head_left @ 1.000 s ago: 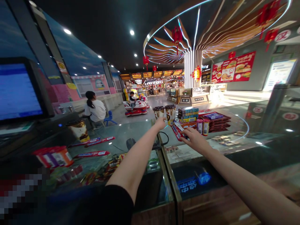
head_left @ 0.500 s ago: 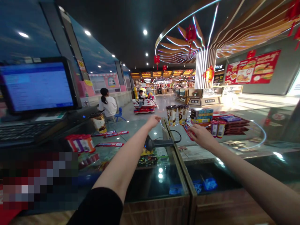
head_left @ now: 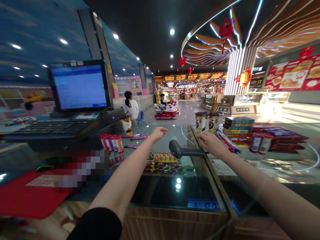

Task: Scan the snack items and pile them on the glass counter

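My left hand (head_left: 158, 134) hangs over the glass counter with its fingers loosely stretched out and nothing visible in it. Several red-and-white candy sticks (head_left: 139, 137) lie to its left. My right hand (head_left: 209, 141) hovers above the counter joint, fingers apart and pointing left, holding nothing I can see. Just right of it lie blue-and-red candy sticks (head_left: 228, 143). Behind the right hand stand two lidded snack cups (head_left: 201, 121). Between my hands a black barcode scanner (head_left: 186, 151) rests on the counter.
A monitor (head_left: 79, 87) and keyboard (head_left: 60, 128) stand left, with a snack cup (head_left: 125, 124) and colourful tubes (head_left: 111, 143) nearby. At right are stacked boxes (head_left: 238, 125), two tubes (head_left: 260, 143) and brown packets (head_left: 286, 141). Two people sit beyond the counter.
The view has turned left. Relative to the counter goods, both hands have moved left: the right from over the candy sticks to beside them, the left farther from the scanner.
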The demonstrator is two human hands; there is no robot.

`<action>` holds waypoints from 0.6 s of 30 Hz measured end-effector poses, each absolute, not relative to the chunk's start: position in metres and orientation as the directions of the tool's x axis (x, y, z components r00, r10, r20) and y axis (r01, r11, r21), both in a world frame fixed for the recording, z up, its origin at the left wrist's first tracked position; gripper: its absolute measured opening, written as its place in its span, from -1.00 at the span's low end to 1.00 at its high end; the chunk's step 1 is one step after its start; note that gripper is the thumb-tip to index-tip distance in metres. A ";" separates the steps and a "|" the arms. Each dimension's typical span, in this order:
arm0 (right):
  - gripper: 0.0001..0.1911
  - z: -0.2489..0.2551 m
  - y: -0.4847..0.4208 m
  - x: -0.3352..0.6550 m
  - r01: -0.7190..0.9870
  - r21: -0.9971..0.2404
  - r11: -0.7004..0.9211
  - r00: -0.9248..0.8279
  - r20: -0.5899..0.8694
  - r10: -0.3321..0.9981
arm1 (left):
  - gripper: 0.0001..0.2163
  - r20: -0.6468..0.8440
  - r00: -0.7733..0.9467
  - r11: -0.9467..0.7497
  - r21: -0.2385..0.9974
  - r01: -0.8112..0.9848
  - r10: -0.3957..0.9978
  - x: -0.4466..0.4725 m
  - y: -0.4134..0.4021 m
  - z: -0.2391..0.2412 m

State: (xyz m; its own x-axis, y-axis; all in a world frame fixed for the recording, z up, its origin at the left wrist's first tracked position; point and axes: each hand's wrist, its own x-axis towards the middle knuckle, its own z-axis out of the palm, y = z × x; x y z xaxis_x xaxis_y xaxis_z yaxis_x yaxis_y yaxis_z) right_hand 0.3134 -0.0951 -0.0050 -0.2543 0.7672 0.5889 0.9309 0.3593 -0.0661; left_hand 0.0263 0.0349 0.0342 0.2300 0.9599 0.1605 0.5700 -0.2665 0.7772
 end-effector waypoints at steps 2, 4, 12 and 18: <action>-0.77 -0.003 -0.088 0.303 0.925 -0.082 0.372 -0.261 0.576 0.775 | -0.57 0.157 0.226 -0.262 0.774 0.576 0.961 0.010 0.036 0.031; -0.76 -0.002 -0.081 0.294 0.918 -0.098 0.384 -0.268 0.560 0.784 | -0.56 0.158 0.217 -0.259 0.764 0.591 0.963 -0.006 0.036 0.028; -0.73 0.000 -0.059 0.261 0.870 -0.168 0.464 -0.341 0.475 0.811 | -0.60 0.192 0.211 -0.285 0.696 0.659 0.958 -0.063 0.029 0.015; -0.71 0.010 -0.036 0.242 0.839 -0.235 0.490 -0.379 0.394 0.837 | -0.62 0.212 0.194 -0.287 0.668 0.687 0.958 -0.088 0.017 0.013</action>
